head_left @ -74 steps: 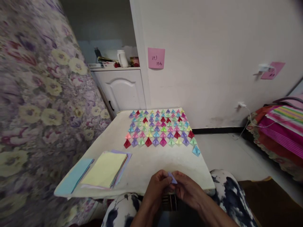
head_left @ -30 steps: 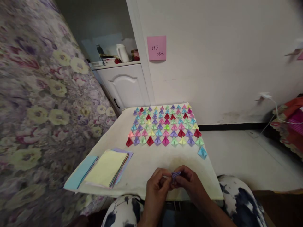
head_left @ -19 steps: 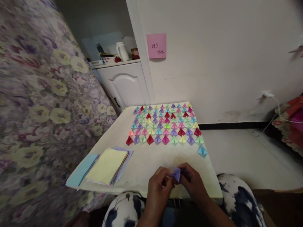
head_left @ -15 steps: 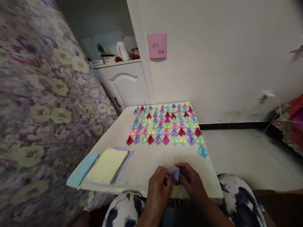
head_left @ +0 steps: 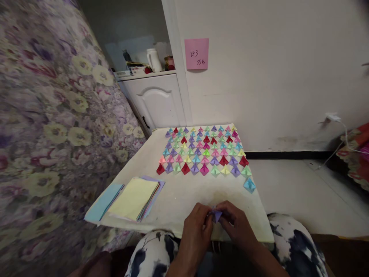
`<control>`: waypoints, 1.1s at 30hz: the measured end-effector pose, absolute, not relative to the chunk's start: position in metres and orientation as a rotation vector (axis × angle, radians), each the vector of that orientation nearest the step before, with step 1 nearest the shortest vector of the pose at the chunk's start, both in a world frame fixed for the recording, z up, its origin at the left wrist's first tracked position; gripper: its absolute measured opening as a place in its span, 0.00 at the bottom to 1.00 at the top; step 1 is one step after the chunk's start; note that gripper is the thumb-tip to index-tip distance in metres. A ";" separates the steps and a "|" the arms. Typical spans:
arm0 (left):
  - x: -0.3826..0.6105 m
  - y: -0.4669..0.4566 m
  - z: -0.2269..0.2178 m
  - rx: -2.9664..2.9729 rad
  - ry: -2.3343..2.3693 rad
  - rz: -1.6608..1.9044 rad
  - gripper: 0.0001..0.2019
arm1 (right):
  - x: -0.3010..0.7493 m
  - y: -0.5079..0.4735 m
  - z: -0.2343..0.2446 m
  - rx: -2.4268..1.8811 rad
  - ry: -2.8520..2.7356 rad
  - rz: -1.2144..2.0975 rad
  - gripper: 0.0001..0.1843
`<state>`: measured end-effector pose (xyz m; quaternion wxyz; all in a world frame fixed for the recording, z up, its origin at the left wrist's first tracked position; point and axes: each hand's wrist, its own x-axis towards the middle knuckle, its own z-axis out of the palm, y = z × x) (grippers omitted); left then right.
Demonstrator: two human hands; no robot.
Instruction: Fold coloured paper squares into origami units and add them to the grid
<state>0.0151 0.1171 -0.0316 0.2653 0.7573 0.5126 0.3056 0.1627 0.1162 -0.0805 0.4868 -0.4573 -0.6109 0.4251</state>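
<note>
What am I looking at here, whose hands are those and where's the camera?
There is no machine: these are a person's bare hands, all seen by one camera worn on the head, looking forward and down. The left hand and right hand hold a small purple folded paper near the close edge of a pale table. Beyond lie rows of colourful folded papers, with one blue piece set nearer, on the right. To the left lie a yellow-topped paper stack and some blue paper.
</note>
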 end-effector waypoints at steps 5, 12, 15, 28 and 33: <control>0.017 0.117 -0.029 1.995 1.398 0.868 0.09 | 0.164 0.116 -0.077 -1.049 -1.485 1.057 0.12; 0.018 0.117 -0.030 1.954 1.431 0.895 0.08 | 0.160 0.115 -0.080 -1.084 -1.389 1.076 0.06; 0.018 0.118 -0.030 1.938 1.457 0.881 0.08 | 0.157 0.114 -0.083 -1.087 -1.328 1.117 0.04; 0.010 0.123 -0.044 1.506 1.432 0.931 0.07 | 0.156 0.112 -0.083 -1.075 -1.323 1.113 0.04; 0.008 0.129 -0.053 1.298 1.320 0.982 0.09 | 0.155 0.111 -0.082 -1.107 -1.357 1.104 0.03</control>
